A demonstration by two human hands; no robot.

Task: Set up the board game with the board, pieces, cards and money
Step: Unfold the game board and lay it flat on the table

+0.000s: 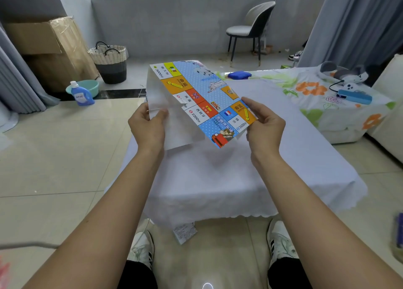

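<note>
A folded paper game board is held in the air above the table with the white cloth. Its printed side shows coloured squares, flags and prices, and a white flap of its back hangs on the left. My left hand pinches the white flap at its left edge. At the board's near right corner my right hand pinches the printed part. No pieces, cards or money show on the cloth.
A small paper slip lies on the floor under the table's front edge, between my shoes. A blue pouch sits at the table's far end. A sofa with a floral cover stands at the right, a detergent bottle and basket at the left.
</note>
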